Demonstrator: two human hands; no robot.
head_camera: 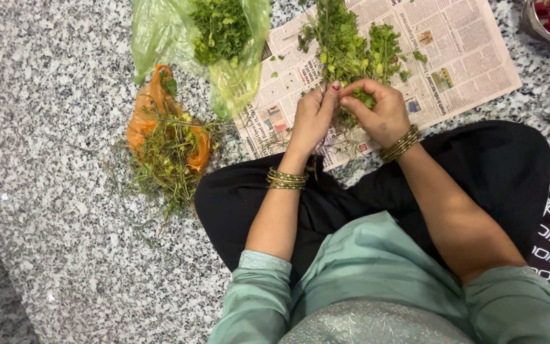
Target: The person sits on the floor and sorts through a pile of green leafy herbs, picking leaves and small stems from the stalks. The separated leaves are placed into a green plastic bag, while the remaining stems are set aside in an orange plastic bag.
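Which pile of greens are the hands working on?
The bunch on the newspaper; both hands grip its stems. The others lie on plastic bags.

The speckled granite floor carries a newspaper, green bag and orange bag.

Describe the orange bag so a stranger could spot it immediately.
Start at the newspaper spread on the speckled stone floor. Left of it lies a green bag of leafy herbs; just below that sits the orange bag, the only one heaped with bare stems and trimmings.
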